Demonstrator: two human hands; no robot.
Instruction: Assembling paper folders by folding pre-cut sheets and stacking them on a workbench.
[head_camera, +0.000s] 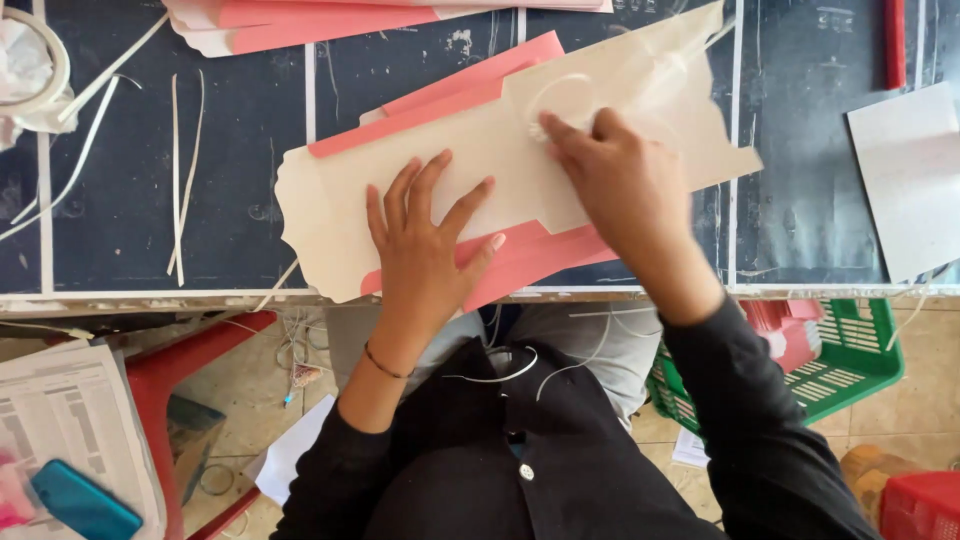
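Observation:
A flat cream and pink die-cut cardboard sheet (340, 180) lies on the dark table (240, 120). My left hand (425, 250) presses flat on its middle with fingers spread. My right hand (625, 185) rests on the sheet's right part, its fingertips on a roll of clear tape (560, 95) lying there. A strip of clear tape (665, 65) seems to run from the roll toward the sheet's upper right corner.
A stack of similar pink sheets (330, 20) lies at the table's far edge. Thin white paper strips (185, 160) lie at left, a grey card (910, 180) at right. Below the table are a green basket (850, 350), a red stool (185, 370) and a blue phone (85, 505) on papers.

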